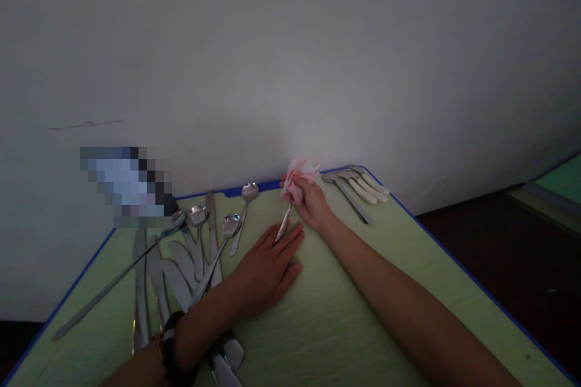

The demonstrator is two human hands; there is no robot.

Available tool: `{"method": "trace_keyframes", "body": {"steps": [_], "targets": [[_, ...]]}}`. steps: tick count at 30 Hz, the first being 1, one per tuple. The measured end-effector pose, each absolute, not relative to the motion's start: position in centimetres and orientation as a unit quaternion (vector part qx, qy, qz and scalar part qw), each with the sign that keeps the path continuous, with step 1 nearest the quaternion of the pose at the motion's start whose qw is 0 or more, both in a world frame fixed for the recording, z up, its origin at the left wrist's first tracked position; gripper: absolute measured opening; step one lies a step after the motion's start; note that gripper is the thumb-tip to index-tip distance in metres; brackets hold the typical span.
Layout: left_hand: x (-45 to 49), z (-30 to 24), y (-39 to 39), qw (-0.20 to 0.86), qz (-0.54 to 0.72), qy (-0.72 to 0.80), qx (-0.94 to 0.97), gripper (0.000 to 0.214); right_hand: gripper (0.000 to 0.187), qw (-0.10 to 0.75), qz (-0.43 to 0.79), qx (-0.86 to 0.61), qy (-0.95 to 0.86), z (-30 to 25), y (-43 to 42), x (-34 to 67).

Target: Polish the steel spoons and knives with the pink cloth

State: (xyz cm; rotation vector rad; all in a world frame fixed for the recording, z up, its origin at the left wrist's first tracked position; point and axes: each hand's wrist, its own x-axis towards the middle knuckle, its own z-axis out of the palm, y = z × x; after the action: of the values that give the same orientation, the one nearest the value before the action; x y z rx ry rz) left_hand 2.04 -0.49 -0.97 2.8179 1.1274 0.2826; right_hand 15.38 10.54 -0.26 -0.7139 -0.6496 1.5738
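Observation:
My right hand (314,202) is closed on a crumpled pink and white tissue (298,181) near the table's far edge. The tissue is wrapped round the far end of a metal utensil (284,222), so that end is hidden and its kind cannot be told. Palm down on the table, my left hand (270,269) holds the near end of the handle between its fingers. Just left of it lie a small spoon (249,192) and a longer spoon (231,227), whose handle runs toward my left wrist.
Several table knives (140,290) and more spoons (198,216) spread over the table's left side. A long-handled spoon (118,281) points to the near left. At the far right lie a metal spoon (349,196) and white-handled forks (361,187). A blurred-out device (129,184) leans against the wall.

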Motion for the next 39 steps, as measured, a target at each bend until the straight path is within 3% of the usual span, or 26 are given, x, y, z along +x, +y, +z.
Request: {"method": "trace_keyframes", "body": {"steps": [12, 20, 25, 39], "targets": [[1.95, -1.1, -0.48, 0.053, 0.101, 0.371, 0.921, 0.051, 0.021, 0.55, 0.688, -0.347, -0.323, -0.36, 10.19, 15.29], [1.99, -0.96, -0.49, 0.056, 0.102, 0.369, 0.922, 0.05, 0.024, 0.596, 0.703, -0.307, -0.238, -0.32, 10.65, 15.64], [1.91, -1.19, -0.48, 0.057, 0.111, 0.369, 0.921, 0.051, 0.014, 0.6, 0.695, -0.304, -0.252, -0.63, 10.88, 15.65], [1.94, -1.25, -0.55, 0.051, 0.115, 0.373, 0.919, 0.049, 0.022, 0.482, 0.723, -0.303, -0.392, -0.55, 10.06, 15.77]]}}
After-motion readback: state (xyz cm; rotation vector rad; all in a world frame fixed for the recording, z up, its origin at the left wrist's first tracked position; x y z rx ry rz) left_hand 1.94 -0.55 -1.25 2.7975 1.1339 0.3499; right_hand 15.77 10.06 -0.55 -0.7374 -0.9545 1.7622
